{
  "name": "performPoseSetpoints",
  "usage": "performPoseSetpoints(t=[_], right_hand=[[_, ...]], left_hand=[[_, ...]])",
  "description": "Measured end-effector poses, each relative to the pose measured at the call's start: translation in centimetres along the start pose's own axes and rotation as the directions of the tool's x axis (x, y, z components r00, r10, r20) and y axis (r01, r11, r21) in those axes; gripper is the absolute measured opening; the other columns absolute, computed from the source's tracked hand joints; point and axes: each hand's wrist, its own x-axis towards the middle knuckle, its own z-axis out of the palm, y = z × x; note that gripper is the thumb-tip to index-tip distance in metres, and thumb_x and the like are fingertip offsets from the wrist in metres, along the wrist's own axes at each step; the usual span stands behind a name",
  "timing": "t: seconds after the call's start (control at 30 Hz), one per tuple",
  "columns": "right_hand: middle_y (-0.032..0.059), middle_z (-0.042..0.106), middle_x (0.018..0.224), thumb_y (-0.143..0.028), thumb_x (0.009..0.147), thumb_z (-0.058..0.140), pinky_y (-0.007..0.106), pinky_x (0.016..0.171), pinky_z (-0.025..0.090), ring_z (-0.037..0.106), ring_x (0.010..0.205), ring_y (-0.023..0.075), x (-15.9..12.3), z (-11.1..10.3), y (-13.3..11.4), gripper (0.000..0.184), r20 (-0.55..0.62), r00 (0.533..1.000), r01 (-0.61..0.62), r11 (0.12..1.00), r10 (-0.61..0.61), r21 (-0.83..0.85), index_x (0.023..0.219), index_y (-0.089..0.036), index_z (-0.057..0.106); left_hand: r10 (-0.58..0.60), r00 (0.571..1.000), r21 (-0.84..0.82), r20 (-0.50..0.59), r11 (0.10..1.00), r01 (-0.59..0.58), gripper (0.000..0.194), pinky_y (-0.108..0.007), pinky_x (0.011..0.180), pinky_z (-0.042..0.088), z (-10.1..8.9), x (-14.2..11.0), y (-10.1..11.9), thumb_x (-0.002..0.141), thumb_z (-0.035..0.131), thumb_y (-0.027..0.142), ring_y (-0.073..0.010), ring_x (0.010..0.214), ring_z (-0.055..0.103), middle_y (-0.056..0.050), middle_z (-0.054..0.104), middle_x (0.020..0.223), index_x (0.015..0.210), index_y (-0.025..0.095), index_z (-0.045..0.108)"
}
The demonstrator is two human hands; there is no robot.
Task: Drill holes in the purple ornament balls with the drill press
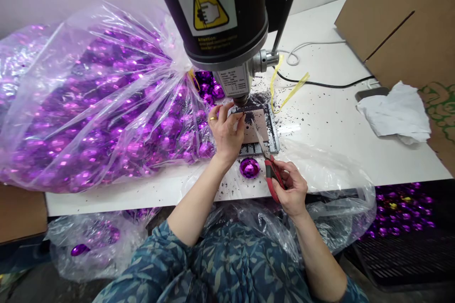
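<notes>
Below the chuck of a black bench drill press (216, 52), my left hand (226, 135) has its thumb and fingers pinched together. What they hold, if anything, is too small to make out. My right hand (293, 190) is closed around the red and black handles of long-nose pliers (269, 163). The tips of the pliers reach over a pale wooden block (261, 125) on the metal drill base (273, 144), where dark shavings lie. A shiny purple faceted ball (249, 168) sits on the table just in front of the base.
A big clear bag (117, 104) of purple balls fills the left side. Yellow ties (296, 87), a cable (330, 86) and crumpled white paper (396, 111) lie right. A cardboard box (398, 23) stands behind. Below the table's right edge is a black crate (401, 255) near more purple balls.
</notes>
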Motion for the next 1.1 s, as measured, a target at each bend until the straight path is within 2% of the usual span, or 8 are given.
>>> performPoseSetpoints(t=[0.13, 0.3, 0.4, 0.53, 0.77, 0.87, 1.0, 1.1], right_hand=[[0.0063, 0.073, 0.109, -0.03, 0.084, 0.074, 0.024, 0.072, 0.063, 0.074, 0.089, 0.0128, 0.0, 0.0, 0.0, 0.038, -0.002, 1.0, 0.016, 1.0, -0.016, -0.011, 0.122, -0.025, 0.072], [0.0063, 0.074, 0.111, -0.029, 0.085, 0.074, 0.024, 0.074, 0.063, 0.073, 0.087, 0.012, 0.0, 0.0, 0.1, 0.038, 0.002, 1.0, 0.012, 1.0, -0.012, -0.025, 0.123, -0.024, 0.072], [0.0062, 0.073, 0.111, -0.028, 0.085, 0.073, 0.024, 0.074, 0.063, 0.073, 0.088, 0.0122, 0.0, 0.0, 0.1, 0.039, 0.003, 1.0, 0.018, 1.0, -0.018, -0.025, 0.123, -0.024, 0.072], [0.006, 0.073, 0.11, -0.027, 0.085, 0.073, 0.023, 0.073, 0.063, 0.074, 0.09, 0.0121, 0.0, 0.0, 0.1, 0.039, -0.001, 1.0, 0.029, 0.999, -0.029, -0.024, 0.123, -0.025, 0.072], [0.0064, 0.073, 0.11, -0.028, 0.084, 0.073, 0.023, 0.072, 0.062, 0.073, 0.088, 0.012, 0.0, -0.1, 0.1, 0.038, 0.004, 1.0, 0.026, 0.999, -0.025, -0.027, 0.122, -0.025, 0.073], [0.0065, 0.074, 0.111, -0.028, 0.085, 0.073, 0.023, 0.072, 0.063, 0.073, 0.088, 0.0119, 0.1, 0.0, 0.0, 0.038, 0.005, 1.0, 0.024, 0.999, -0.024, -0.025, 0.122, -0.025, 0.073], [0.0068, 0.074, 0.111, -0.028, 0.084, 0.073, 0.023, 0.073, 0.063, 0.073, 0.09, 0.0125, 0.1, 0.0, 0.0, 0.037, 0.004, 1.0, 0.028, 0.999, -0.028, -0.019, 0.122, -0.025, 0.073], [0.0065, 0.074, 0.11, -0.028, 0.084, 0.074, 0.023, 0.072, 0.062, 0.073, 0.088, 0.0123, 0.1, 0.0, 0.0, 0.038, 0.002, 1.0, 0.031, 0.999, -0.031, -0.02, 0.122, -0.025, 0.073]], left_hand=[[-0.059, 0.997, -0.117, 0.048, 0.991, 0.064, 0.008, -0.049, 0.104, 0.052, -0.7, 0.2, -0.3, 0.09, 0.079, 0.019, -0.0275, 0.113, 0.068, -0.005, 0.078, 0.113, 0.089, 0.027, 0.077], [-0.157, 0.975, -0.224, 0.16, 0.956, 0.191, 0.009, -0.044, 0.104, 0.053, -0.8, 0.8, -0.8, 0.087, 0.081, 0.017, -0.0249, 0.113, 0.071, -0.005, 0.077, 0.112, 0.088, 0.025, 0.078], [-0.142, 0.977, -0.223, 0.161, 0.959, 0.176, 0.01, -0.044, 0.105, 0.052, -0.5, 0.9, -0.9, 0.088, 0.081, 0.016, -0.0247, 0.114, 0.071, -0.005, 0.076, 0.113, 0.085, 0.024, 0.075], [-0.127, 0.985, -0.236, 0.12, 0.96, 0.153, 0.009, -0.043, 0.104, 0.052, -0.3, 0.6, -0.8, 0.089, 0.08, 0.019, -0.0245, 0.115, 0.07, -0.006, 0.076, 0.115, 0.091, 0.024, 0.074], [-0.106, 0.991, -0.157, 0.084, 0.98, 0.119, 0.007, -0.044, 0.104, 0.053, 0.0, 0.6, -0.5, 0.091, 0.077, 0.02, -0.0251, 0.116, 0.069, -0.006, 0.074, 0.116, 0.089, 0.024, 0.071], [-0.111, 0.983, -0.206, 0.149, 0.968, 0.141, 0.011, -0.042, 0.104, 0.054, 0.2, 1.1, -1.2, 0.09, 0.077, 0.019, -0.0241, 0.117, 0.068, -0.006, 0.072, 0.117, 0.087, 0.024, 0.068], [-0.085, 0.95, -0.306, 0.301, 0.935, 0.18, 0.016, -0.037, 0.099, 0.056, 0.3, 1.8, -2.1, 0.092, 0.073, 0.017, -0.021, 0.115, 0.068, -0.005, 0.072, 0.111, 0.086, 0.024, 0.06], [-0.089, 0.95, -0.32, 0.299, 0.929, 0.188, 0.016, -0.038, 0.099, 0.055, 0.3, 1.7, -2.3, 0.092, 0.072, 0.016, -0.0209, 0.113, 0.069, -0.005, 0.073, 0.11, 0.088, 0.024, 0.059]])
